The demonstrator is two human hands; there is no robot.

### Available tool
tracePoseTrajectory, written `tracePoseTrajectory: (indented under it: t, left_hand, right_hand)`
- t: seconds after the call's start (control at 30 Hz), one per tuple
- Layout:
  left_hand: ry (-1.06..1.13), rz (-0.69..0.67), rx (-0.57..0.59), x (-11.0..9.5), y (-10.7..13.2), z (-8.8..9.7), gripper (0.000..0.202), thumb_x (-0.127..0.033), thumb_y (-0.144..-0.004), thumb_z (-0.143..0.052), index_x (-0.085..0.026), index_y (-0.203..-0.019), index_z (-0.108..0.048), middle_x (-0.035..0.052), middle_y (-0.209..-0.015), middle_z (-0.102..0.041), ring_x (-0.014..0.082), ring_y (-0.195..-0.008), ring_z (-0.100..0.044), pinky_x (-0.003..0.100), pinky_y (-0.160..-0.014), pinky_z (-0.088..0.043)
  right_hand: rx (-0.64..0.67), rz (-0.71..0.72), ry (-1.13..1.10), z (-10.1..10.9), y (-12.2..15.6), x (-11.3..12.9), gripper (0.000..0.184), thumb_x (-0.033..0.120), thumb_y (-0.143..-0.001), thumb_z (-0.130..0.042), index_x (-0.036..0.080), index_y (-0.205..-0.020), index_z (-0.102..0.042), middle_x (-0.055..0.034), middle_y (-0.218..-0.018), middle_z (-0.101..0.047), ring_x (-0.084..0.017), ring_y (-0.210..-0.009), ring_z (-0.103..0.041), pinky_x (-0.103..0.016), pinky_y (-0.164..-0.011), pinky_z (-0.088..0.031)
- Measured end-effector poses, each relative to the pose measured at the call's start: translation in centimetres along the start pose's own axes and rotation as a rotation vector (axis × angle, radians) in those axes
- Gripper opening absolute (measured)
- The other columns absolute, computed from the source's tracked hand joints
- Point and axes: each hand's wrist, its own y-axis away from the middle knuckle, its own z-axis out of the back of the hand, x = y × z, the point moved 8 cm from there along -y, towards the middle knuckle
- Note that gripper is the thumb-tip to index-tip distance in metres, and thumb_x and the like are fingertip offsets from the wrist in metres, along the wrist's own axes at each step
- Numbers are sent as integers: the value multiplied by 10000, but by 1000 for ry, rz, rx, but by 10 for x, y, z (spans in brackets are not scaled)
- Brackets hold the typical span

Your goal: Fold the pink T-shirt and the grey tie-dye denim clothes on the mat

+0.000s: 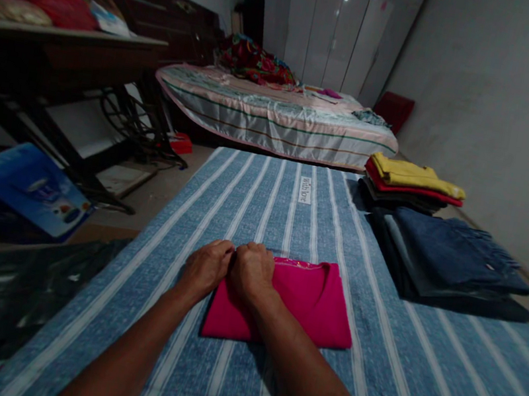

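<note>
A bright pink shirt (312,306), folded into a flat rectangle, lies on the blue-and-white striped cloth (367,375). Glittery print shows along its far edge, and a loose fold runs down near its right end. My left hand (207,268) is closed at the far left corner of the shirt, its fingertips partly hidden. Right beside it, my right hand (253,270) has its fingers curled over the shirt's far edge. The two hands touch or nearly touch, and my right forearm crosses over the shirt.
Folded jeans (456,255) are piled at the right, with a stack topped by a yellow garment (413,175) behind them. A bed (277,116) stands beyond the striped surface. To the left are a sewing-machine table (68,40) and a blue box (35,188).
</note>
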Motion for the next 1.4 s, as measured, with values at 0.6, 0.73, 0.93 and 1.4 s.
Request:
tracePoseTrajectory:
  t: [0.6,0.73,0.93,1.4]
  left_hand:
    - [6,-17,-20,0,1,-3,275,-246,-885,-356,-199,-876,-627,72,-911,-675,217,-864,-633,293,-738,-453]
    - [8,-22,-13,-1,1,-2,291,-252,-893,-344,-182,-907,-626,84,-927,-671,230,-886,-636,304,-759,-455]
    - [19,-25,-14,1,0,-3,290,-251,-890,-339,-187,-907,-621,81,-941,-674,221,-893,-633,296,-765,-457]
    - [7,-22,-28,2,2,-2,265,-251,-899,-344,-206,-872,-604,59,-916,-667,196,-876,-629,271,-756,-452]
  right_hand:
    - [-8,8,5,0,0,0,279,224,-930,-407,160,-977,-674,-122,-984,-662,-245,-966,-596,-352,-786,-452]
    - [-1,3,3,0,-1,0,282,224,-926,-405,159,-990,-671,-125,-980,-662,-246,-969,-597,-357,-786,-455]
    - [4,4,-8,3,0,0,286,227,-923,-408,147,-996,-673,-127,-981,-663,-252,-971,-599,-358,-788,-456]
    - [6,4,-6,3,1,0,286,225,-925,-404,161,-1003,-671,-121,-1005,-661,-253,-988,-592,-365,-797,-455]
